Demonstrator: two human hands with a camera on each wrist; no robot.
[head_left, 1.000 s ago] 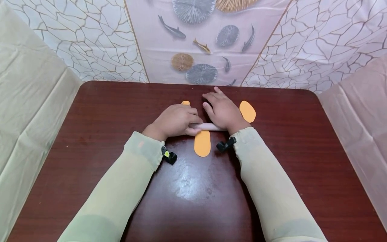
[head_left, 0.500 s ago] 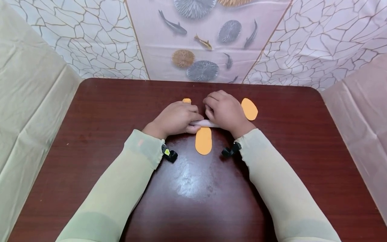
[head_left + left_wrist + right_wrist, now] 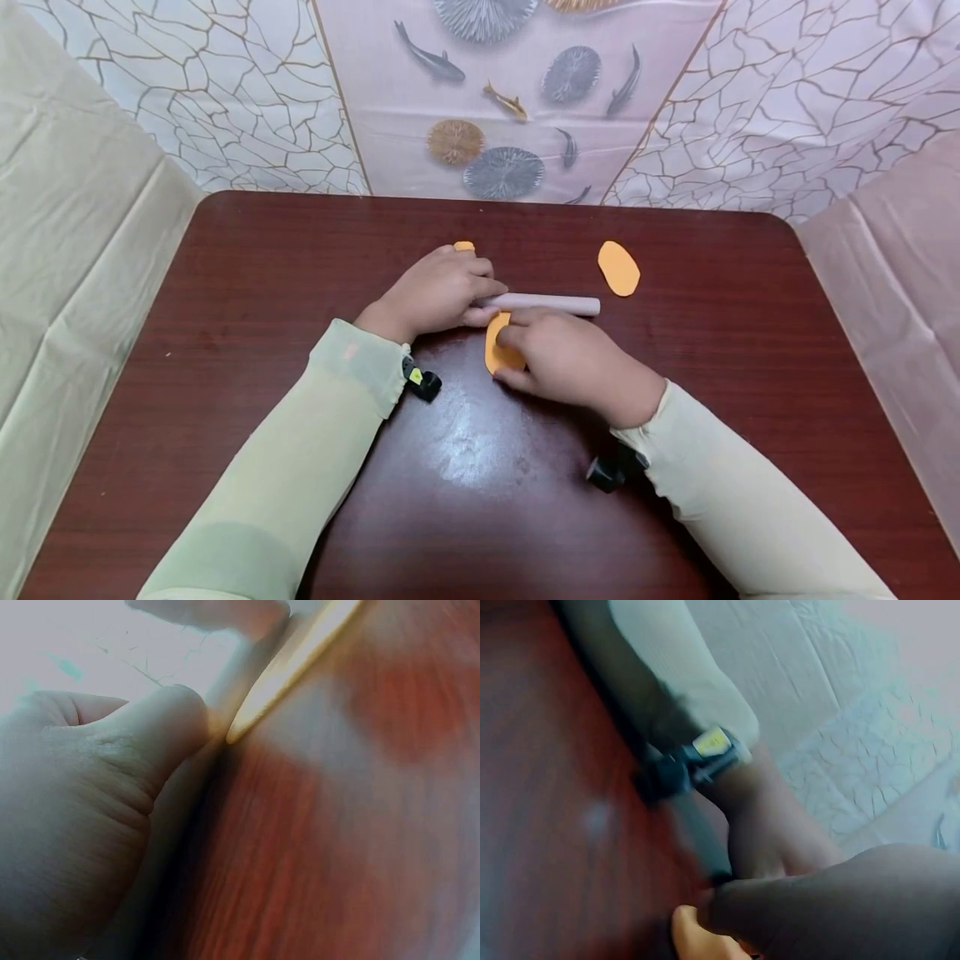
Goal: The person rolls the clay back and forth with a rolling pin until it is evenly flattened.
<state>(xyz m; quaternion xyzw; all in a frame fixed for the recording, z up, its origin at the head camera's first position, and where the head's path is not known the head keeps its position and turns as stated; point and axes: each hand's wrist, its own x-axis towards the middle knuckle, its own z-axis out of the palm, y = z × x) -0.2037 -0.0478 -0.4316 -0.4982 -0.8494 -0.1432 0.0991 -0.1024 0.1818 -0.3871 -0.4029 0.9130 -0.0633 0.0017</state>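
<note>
My left hand (image 3: 435,292) grips one end of a smooth white rod (image 3: 555,304) that lies crosswise near the table's middle. In the left wrist view the thumb of the left hand (image 3: 82,780) presses along it, beside the thin edge of a flat orange piece (image 3: 285,671). My right hand (image 3: 573,354) is over this orange oval (image 3: 492,352), just in front of the rod. Its fingertips reach onto the oval's surface, with the thumb apart at the near edge. In the right wrist view the thumb overlaps the orange oval (image 3: 697,934), much of it out of view.
Another flat orange oval (image 3: 618,268) lies at the back right. Behind the left hand a further orange piece (image 3: 464,246) shows only its tip. The dark red-brown table (image 3: 465,517) ends at a patterned cloth wall (image 3: 480,108), with pale cloth at both sides.
My right hand has left the rod and come toward me, onto the near orange oval. The rod's right end now shows. The left hand has kept its hold.
</note>
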